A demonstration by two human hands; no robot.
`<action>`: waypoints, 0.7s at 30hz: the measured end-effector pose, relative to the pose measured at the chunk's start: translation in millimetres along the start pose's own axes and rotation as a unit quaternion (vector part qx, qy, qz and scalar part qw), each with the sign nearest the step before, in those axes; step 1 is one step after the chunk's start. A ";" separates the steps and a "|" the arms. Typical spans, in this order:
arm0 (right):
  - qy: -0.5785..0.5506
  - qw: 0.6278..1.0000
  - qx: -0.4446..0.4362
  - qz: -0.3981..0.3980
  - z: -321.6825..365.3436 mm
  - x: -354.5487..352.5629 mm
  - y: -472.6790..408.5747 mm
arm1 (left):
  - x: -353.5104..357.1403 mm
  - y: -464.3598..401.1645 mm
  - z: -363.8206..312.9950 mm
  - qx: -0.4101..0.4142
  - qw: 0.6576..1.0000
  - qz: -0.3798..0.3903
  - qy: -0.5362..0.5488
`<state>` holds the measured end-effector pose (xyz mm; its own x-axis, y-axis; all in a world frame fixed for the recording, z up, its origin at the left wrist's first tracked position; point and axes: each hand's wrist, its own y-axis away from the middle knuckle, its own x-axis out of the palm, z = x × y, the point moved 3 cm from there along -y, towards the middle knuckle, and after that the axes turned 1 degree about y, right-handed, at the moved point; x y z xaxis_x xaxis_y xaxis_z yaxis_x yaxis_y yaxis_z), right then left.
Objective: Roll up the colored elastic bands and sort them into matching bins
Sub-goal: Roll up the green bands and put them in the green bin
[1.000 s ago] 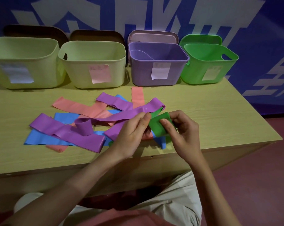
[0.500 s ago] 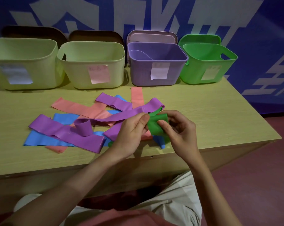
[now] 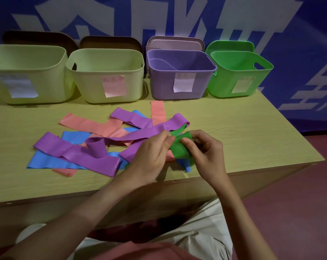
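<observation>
Both the left hand (image 3: 151,156) and right hand (image 3: 205,152) pinch the green band (image 3: 180,147), holding its roll tight so it cannot spring open before reaching the green bin (image 3: 239,72).

Left hand (image 3: 151,156) and right hand (image 3: 205,152) pinch green band (image 3: 180,149) – half rolled, above table (image 3: 243,132) edge.
</observation>
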<state>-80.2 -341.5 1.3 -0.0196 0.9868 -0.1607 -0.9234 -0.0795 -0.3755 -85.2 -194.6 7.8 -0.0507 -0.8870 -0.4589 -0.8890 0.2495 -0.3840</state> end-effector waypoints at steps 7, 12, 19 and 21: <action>-0.039 0.999 0.000 0.004 0.6 3.4 2.3 | 2.3 -3.7 3.0 -0.013 0.999 -0.040 0.014; -0.026 0.999 -0.027 0.003 7.0 0.5 1.9 | 5.1 -5.0 -2.5 -0.117 0.968 -0.044 0.216; 0.003 0.999 -0.026 -0.035 2.1 -5.4 6.0 | 9.2 -6.5 -3.1 -0.120 0.968 -0.017 0.218; 0.010 0.999 -0.026 -0.037 -0.1 -6.9 7.2 | 8.5 -6.1 -1.1 -0.107 0.977 -0.006 0.182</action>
<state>-86.7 -348.9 -0.4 0.0560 0.9873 -0.1486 -0.9010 -0.0142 -0.4337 -80.6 -204.1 7.2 -0.1648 -0.9785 -0.1243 -0.9631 0.1869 -0.1939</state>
